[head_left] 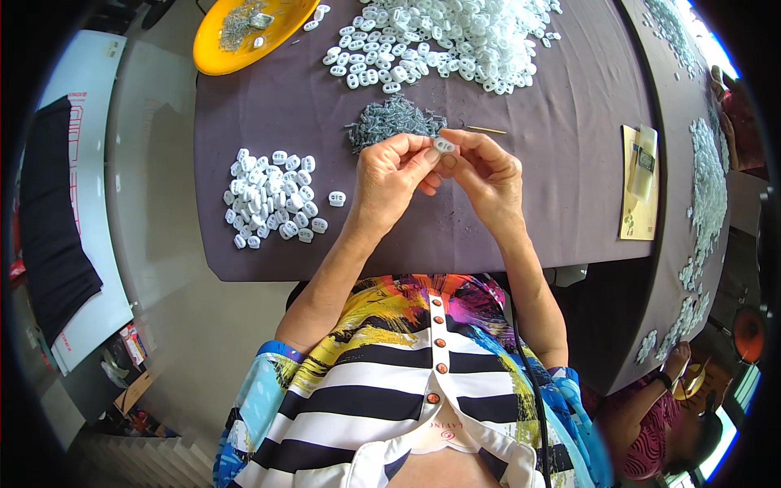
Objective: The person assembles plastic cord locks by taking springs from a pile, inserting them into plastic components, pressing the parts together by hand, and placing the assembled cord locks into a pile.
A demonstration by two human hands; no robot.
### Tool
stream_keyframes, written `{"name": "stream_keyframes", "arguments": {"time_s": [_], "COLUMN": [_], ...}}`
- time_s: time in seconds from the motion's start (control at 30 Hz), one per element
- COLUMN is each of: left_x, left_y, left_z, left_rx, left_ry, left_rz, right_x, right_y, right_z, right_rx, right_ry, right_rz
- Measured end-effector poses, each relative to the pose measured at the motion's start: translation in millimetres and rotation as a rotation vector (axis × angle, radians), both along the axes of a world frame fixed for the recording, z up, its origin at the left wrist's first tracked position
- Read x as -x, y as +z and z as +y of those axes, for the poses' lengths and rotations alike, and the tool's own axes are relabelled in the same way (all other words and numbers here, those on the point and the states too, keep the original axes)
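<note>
Over the near half of the cloth-covered table [569,203], both my hands meet at one small white two-hole cord lock [443,145]. My left hand [386,183] pinches it from the left between thumb and fingers. From the right, my right hand [490,179] closes thumb and forefinger on the same piece. Just beyond my fingers lies a heap of small dark grey metal parts [394,119], probably springs. A single white cord lock [337,198] rests left of my left wrist, beside a pile of similar cord locks [268,195].
A large heap of white two-hole pieces [464,41] covers the far side. A yellow plate [210,58] with small metal parts stands far left. Right lie a thin brass-coloured rod [486,129] and a brown card [640,220]. Another person [643,423] sits at a neighbouring table, lower right.
</note>
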State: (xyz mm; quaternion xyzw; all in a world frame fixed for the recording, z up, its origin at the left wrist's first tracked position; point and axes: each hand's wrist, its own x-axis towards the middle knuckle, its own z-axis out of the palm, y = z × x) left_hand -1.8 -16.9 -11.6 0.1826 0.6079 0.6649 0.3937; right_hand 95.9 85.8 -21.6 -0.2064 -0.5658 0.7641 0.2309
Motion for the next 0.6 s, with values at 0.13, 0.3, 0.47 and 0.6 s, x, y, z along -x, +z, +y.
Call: {"name": "stream_keyframes", "arguments": {"time_s": [0.13,0.3,0.47,0.6], "left_x": [10,15,11,11], "left_y": [6,5,0,1], "left_z": [1,0,1,0], "left_rx": [0.018,0.052,0.066,0.118], "left_ry": [-0.024,-0.107,-0.067,-0.078], "left_rz": [-0.016,0.059,-0.008,0.002], "right_x": [-4,-2,-2,-1], "right_y": [5,10,3,-3], "right_z": [7,6,2,-1], "right_rx": [-0.062,-0.090,-0.118,-0.092], "right_ry": [0.104,0.121,0.082,0.129], "right_rz": [-0.064,-0.101,-0.096,-0.111]}}
